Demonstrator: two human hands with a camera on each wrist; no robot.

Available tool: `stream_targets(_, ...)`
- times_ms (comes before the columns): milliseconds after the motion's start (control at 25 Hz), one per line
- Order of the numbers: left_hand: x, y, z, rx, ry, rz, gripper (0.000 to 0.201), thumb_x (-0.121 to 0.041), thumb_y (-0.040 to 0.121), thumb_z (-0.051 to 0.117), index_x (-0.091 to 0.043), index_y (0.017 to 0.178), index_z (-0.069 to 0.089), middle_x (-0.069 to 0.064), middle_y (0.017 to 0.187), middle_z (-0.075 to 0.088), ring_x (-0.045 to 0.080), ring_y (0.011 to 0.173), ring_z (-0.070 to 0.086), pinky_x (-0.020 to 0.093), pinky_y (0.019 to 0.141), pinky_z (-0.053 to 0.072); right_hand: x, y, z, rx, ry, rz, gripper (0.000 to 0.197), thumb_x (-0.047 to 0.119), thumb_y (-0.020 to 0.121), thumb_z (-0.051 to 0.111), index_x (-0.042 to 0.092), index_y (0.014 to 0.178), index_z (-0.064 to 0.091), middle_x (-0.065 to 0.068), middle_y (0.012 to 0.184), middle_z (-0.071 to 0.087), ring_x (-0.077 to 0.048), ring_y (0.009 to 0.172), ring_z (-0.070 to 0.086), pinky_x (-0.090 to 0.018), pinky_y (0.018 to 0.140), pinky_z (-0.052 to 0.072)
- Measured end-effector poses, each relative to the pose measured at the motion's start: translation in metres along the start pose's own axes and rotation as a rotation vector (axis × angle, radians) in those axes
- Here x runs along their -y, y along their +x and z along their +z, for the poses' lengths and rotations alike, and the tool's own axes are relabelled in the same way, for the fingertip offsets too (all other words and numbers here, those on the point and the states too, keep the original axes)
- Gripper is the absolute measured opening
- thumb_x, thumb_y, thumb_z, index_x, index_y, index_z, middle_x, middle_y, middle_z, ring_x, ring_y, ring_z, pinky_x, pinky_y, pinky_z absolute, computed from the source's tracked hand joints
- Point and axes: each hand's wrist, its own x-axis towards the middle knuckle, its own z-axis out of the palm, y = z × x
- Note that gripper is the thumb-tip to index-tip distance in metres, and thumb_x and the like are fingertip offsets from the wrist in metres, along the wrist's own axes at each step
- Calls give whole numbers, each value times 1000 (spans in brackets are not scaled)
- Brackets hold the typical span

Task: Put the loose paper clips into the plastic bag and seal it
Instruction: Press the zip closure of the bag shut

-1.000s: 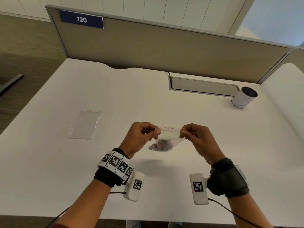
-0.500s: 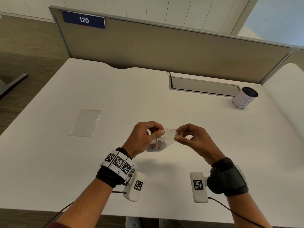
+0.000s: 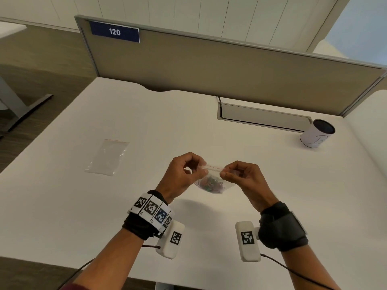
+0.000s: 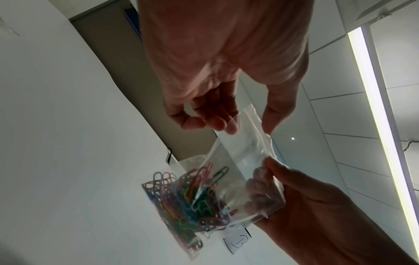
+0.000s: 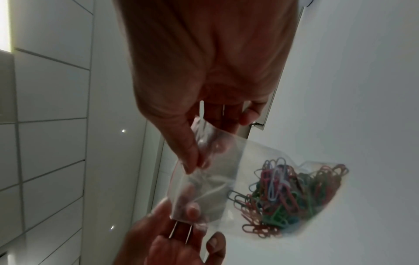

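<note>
Head view: closer together than a second ago, when the strip was stretched wide between the two; now left hand and right hand pinching the top strip of the plastic bag at either end, only a short run of red zip line bare between the thumbs. Probably sealing under way, pinches working inward along the closure. Held above the desk, paper clips bunched in the sagging bottom, below and between the knuckles. None seen loose on the desk. Off to the left, a second empty bag; far right, a white cup.

Left wrist view: left thumb and fingertips closed on the upper end of the strip, right-hand digits clamped on the lower end; clips hanging clear of both.

Right wrist view: thumb and forefinger of the right hand pressed tight on the red-edged lip, left fingertips gripping its opposite end. Cannot tell whether fully sealed.
</note>
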Motion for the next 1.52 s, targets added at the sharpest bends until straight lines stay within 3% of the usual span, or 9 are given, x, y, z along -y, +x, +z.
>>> stream_targets(80,-1,1,7,22,28,1,17,-16,78,77,-15,95,72,-2,83,64,13,78,56,23,69,46,1,3,-8,16,-15,-9,11,8,78,75,-1,80,69,-11,78,70,-18,74,64,-31,71,48)
stream_targets(320,-7,10,33,-34,24,-6,12,-15,76,79,-20,70,69,-11,70,60,12,72,51,23,69,34,-1,14,-36,74,-68,1,9,9,79,75,3,79,68,-5,77,71,-18,75,65,-35,72,50)
stream_targets(560,-9,17,55,-32,86,23,9,-14,77,79,-14,73,70,-11,67,60,7,65,47,6,63,37,-5,18,-51,136,-123,-36,9,17,81,74,9,83,73,-12,85,74,-34,86,67,-39,79,53)
stream_targets(800,-10,21,74,-40,166,50,4,-21,80,76,-19,83,74,-8,79,65,3,71,50,8,66,39,-11,21,-68,161,-188,-102,8,18,80,75,10,81,75,-6,80,75,-17,75,66,-16,68,49)
stream_targets(880,-10,22,81,-54,212,88,4,-19,83,73,-16,83,72,-8,78,63,3,72,50,10,68,40,-13,23,-72,169,-207,-91,11,22,79,75,12,82,76,-3,80,75,-18,77,67,-23,70,52)
stream_targets(960,-8,25,86,-66,271,115,4,-22,84,71,-18,84,70,-12,78,61,7,76,51,23,77,45,-15,25,-77,166,-224,-71,15,27,77,76,13,84,76,-1,81,76,-21,80,69,-35,76,54)
stream_targets(1080,-4,29,86,-115,322,102,8,-35,80,70,-27,82,68,-19,75,61,5,78,53,35,86,43,-18,27,-87,143,-170,-24,17,25,76,77,10,84,75,-5,82,76,-24,79,70,-39,75,56)
stream_targets(1240,-4,40,76,-114,287,88,5,-16,80,75,-13,80,72,-12,74,61,6,71,52,13,73,43,-23,36,-83,53,-233,-38,9,21,77,77,13,76,74,-1,75,74,-17,70,64,-42,68,51)
stream_targets(1520,-8,64,40,-41,329,60,9,-23,73,82,-17,77,77,-9,68,69,3,64,58,11,63,46,-22,52,-68,-11,-215,14,10,18,72,81,12,78,76,-2,79,77,-28,78,69,-43,74,56)
